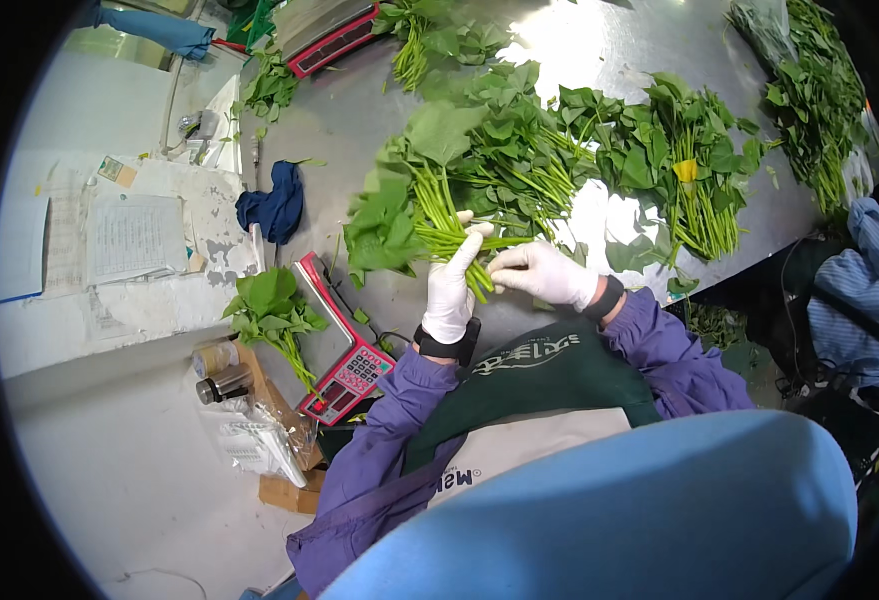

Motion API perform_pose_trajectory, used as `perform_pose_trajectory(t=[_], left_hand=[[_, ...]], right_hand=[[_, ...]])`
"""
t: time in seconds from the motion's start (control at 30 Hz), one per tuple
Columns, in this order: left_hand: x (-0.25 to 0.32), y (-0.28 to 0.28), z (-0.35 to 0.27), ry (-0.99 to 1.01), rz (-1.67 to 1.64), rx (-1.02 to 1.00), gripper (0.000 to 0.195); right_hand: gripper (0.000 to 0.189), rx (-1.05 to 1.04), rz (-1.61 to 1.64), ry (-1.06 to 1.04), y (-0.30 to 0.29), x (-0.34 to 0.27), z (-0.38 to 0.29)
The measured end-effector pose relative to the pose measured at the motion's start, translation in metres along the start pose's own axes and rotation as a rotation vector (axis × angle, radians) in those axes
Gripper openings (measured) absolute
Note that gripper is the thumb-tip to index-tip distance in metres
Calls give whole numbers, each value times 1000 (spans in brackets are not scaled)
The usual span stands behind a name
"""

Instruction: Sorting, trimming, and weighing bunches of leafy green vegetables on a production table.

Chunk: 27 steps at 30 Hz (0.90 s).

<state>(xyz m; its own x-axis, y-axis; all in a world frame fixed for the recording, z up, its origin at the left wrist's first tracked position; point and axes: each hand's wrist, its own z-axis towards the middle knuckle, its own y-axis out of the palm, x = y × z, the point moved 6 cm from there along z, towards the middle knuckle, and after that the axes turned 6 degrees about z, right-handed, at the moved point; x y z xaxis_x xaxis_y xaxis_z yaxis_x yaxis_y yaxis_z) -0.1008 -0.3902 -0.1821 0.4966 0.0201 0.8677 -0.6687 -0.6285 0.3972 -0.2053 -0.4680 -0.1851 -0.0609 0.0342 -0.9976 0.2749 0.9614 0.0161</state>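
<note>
My left hand point(450, 289), in a white glove, is closed around the stems of a bunch of leafy greens point(439, 206), whose broad leaves point up and to the left. My right hand point(548, 276), gloved too, is at the stem ends just right of it, thumb and fingertips brought together; whether a stem is pinched between them I cannot tell. Beyond my hands a pile of leafy greens point(514, 142) lies on the metal table point(334, 142). To its right is another bunch point(698, 172) with a yellow leaf or tag on it.
At the near left, a red-framed digital scale point(349, 375) has a small bunch of greens point(270, 307) beside it. A dark blue cloth point(274, 201) lies at the table's left. Another scale point(334, 41) stands at the far side. More greens point(822, 112) line the right edge, near a person's blue striped clothing point(859, 300).
</note>
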Motion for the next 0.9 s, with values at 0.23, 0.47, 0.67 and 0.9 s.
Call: perform_pose_trajectory(t=[0.23,0.47,0.67,0.9], left_hand=[[13,-22,13,67,-166,71,36],[11,-25,14,75,-111,73,44],[16,-2,11,75,-93,-30,41],[2,9,9,1,-164,-148,45]], right_hand=[[28,815,-926,54,-106,63,-8],[23,400,687,145,-102,52,-9],[30,241,664,132,-63,19,-14],[31,54,696,184,-18,17,-9]])
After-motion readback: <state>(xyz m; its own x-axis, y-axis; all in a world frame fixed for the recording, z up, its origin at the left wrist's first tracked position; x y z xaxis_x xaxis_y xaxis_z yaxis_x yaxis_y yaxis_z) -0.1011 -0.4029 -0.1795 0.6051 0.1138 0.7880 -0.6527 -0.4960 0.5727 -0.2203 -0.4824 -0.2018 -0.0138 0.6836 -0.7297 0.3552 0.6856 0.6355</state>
